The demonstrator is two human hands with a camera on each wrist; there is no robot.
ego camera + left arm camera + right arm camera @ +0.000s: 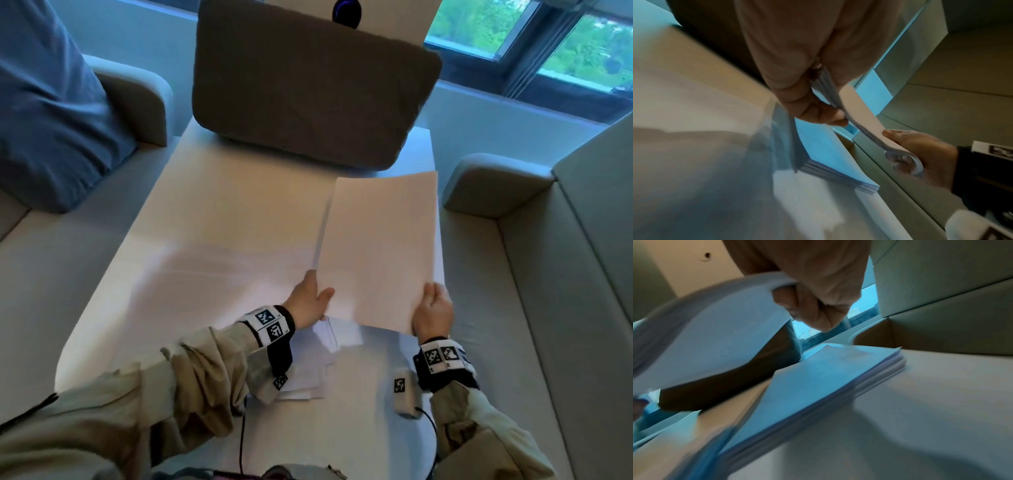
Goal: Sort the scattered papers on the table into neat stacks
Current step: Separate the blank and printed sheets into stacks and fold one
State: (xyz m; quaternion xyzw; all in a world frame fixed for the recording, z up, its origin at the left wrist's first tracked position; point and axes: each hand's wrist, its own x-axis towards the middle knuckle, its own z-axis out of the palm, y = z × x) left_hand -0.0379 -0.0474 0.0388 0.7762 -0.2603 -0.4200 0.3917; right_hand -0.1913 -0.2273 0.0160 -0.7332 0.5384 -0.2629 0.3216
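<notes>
Both hands are up with a sheaf of plain white paper sheets [380,250], lifted clear of the long white tabletop [191,219] and tilted away toward the far end. The left hand [308,301] has the near left corner, thumb on top and fingers [824,113] curled under, pinching the edges together. The right hand [433,313] takes the near right corner the same way, thumb lying on the top sheet and fingers [900,160] wrapped beneath, bending that corner a little. From the right wrist view the sheaf sags in a soft curve between the two grips.

Down on the tabletop, under and just nearer than the held sheaf, sits a loose pile of white sheets [308,377], edges fanned and not squared. The right wrist view shows a thick stack of sheets [818,386] lying flat, corners slightly splayed.

At the far end a dark grey cushion [308,82] rests on the tabletop. Pale grey sofas [548,308] flank both sides, with a blue pillow [48,102] at left.
</notes>
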